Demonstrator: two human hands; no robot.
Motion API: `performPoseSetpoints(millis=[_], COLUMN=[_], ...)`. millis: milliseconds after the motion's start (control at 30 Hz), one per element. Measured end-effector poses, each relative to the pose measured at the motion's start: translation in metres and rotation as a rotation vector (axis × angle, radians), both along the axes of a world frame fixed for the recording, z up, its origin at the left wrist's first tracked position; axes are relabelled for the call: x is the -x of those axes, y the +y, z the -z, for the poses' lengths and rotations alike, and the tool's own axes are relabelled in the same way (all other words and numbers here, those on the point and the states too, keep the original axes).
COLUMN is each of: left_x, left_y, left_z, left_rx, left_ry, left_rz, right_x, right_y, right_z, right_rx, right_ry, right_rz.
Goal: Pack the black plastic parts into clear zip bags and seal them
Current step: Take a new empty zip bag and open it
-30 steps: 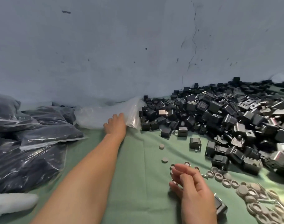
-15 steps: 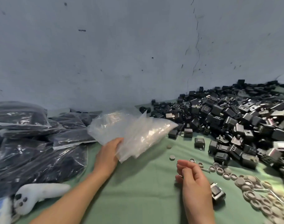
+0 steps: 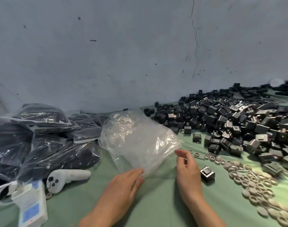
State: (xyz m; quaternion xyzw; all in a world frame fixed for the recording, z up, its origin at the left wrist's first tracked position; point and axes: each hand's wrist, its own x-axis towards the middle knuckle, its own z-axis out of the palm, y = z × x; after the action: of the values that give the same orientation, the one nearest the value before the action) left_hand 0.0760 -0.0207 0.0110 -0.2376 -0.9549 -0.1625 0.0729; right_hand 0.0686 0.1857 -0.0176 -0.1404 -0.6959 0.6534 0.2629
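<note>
Left hand (image 3: 125,181) gripping clear bags (image 3: 140,141), right hand (image 3: 187,167) beside

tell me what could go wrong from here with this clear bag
The left hand holds the clear bag only by its near edge, so it may slip if the right hand tugs its corner. The grey rings lie beside the black parts and could get scooped in too.
</note>
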Motion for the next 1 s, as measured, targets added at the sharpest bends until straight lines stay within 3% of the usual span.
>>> performPoseSetpoints(millis=[200,367,500,600,700,800,1000], left_x=[-0.065,-0.078,-0.079,-0.087,-0.108,-0.127,-0.132], left_y=[0.014,0.017,0.001,-0.012,-0.017,-0.001,0.035], left_z=[0.01,0.005,-0.01,-0.022,-0.02,-0.001,0.015], left_rx=[-0.126,-0.182,-0.315,-0.38,-0.27,-0.094,0.009], left_ry=[0.356,0.553,0.447,0.416,0.355,0.326,0.073], left_rz=[-0.037,-0.043,-0.099,-0.145,-0.014,0.086,0.094], right_x=[-0.012,-0.053,-0.093,-0.117,-0.124,-0.122,-0.107], right_y=[-0.004,0.0,0.016,0.025,0.03,0.033,0.058], right_z=[-0.013,-0.008,-0.009,-0.008,0.0,0.001,-0.001], right_rx=[0.194,0.076,-0.166,-0.544,-0.932,-0.976,-0.99], right_ry=[-0.001,0.024,0.023,-0.042,-0.094,-0.121,-0.289], right_rz=[-0.055,-0.149,-0.177,-0.364,-0.378,-0.247,-0.031])
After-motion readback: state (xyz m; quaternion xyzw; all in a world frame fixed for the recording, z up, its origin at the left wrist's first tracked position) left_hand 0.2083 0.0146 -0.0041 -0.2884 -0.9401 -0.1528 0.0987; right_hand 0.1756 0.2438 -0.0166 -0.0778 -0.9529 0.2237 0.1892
